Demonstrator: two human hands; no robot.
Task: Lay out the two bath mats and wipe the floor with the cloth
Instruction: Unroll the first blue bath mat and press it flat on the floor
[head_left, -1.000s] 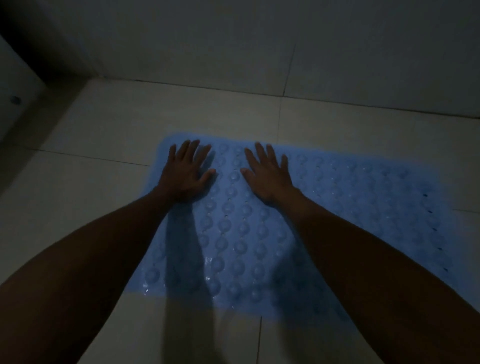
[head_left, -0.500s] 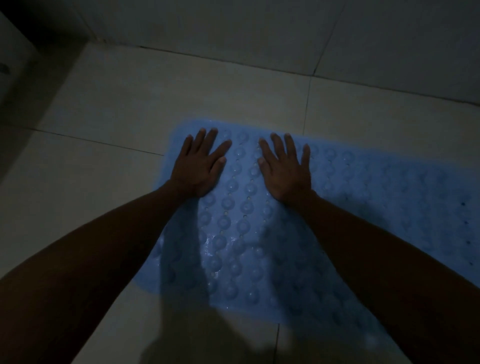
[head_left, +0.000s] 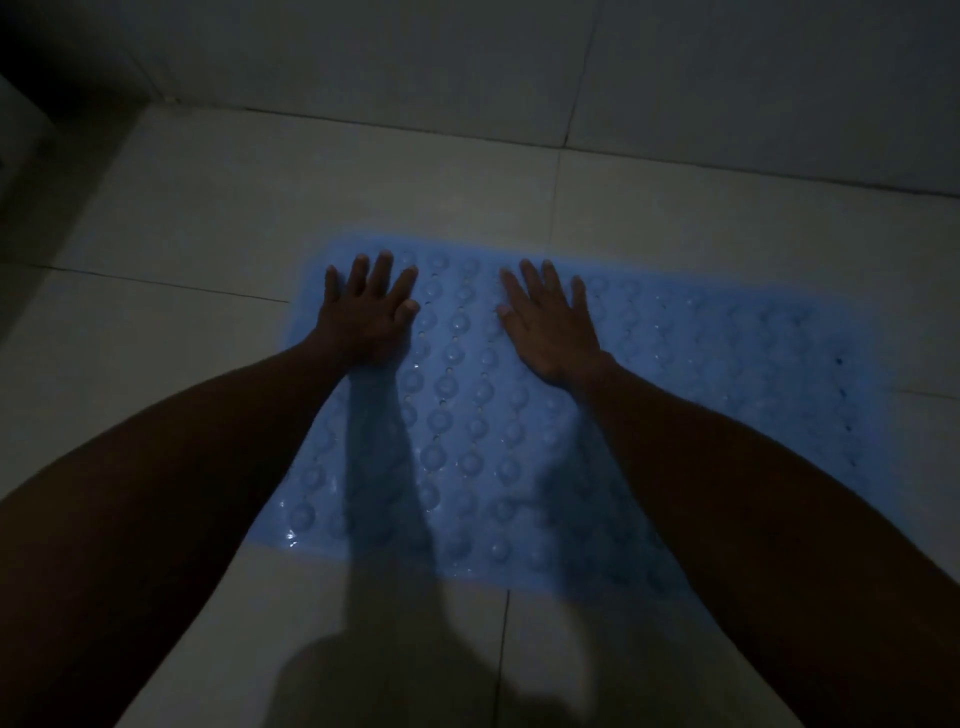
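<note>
Pressing flat on the pale blue rubber bath mat with round bumps, spread over the white tiled floor: left hand and right hand apart, fingers splayed, gripping nothing; possibly sliding on wet tile under uneven pressure

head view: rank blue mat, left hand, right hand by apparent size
1. blue mat, far the largest.
2-3. left hand and right hand: both flat on the mat, look about equal; no ranking.
</note>
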